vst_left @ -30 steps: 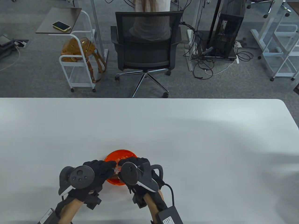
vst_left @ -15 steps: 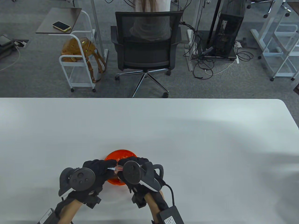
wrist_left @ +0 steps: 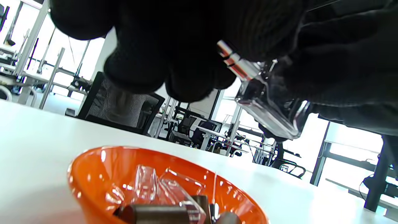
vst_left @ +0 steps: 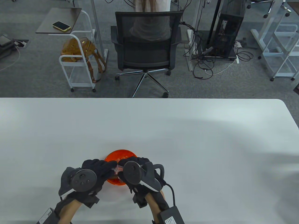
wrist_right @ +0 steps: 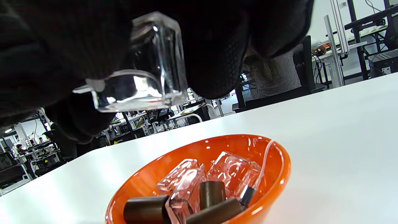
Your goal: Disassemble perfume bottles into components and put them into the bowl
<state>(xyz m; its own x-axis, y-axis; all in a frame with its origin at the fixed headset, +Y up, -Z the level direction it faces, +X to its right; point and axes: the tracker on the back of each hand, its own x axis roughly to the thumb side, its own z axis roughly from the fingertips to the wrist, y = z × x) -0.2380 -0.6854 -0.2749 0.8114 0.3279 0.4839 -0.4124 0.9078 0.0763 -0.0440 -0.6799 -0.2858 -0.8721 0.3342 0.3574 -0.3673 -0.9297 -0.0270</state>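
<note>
A clear glass perfume bottle hangs just above the orange bowl, held between both gloved hands. My right hand grips the bottle's glass body. My left hand pinches the silver sprayer at the bottle's neck. In the table view only a small pale part of the bottle shows between the hands. Inside the bowl lie clear glass bottles, dark brown caps and a thin dip tube.
The white table stretches around the bowl, which sits near the front edge. Beyond the far edge stand an office chair with a person seated in it and a small cart.
Both hands stay over the bowl. The left hand has shifted slightly right and turned at the bottle's neck, so the silver sprayer shows less in the table view.
</note>
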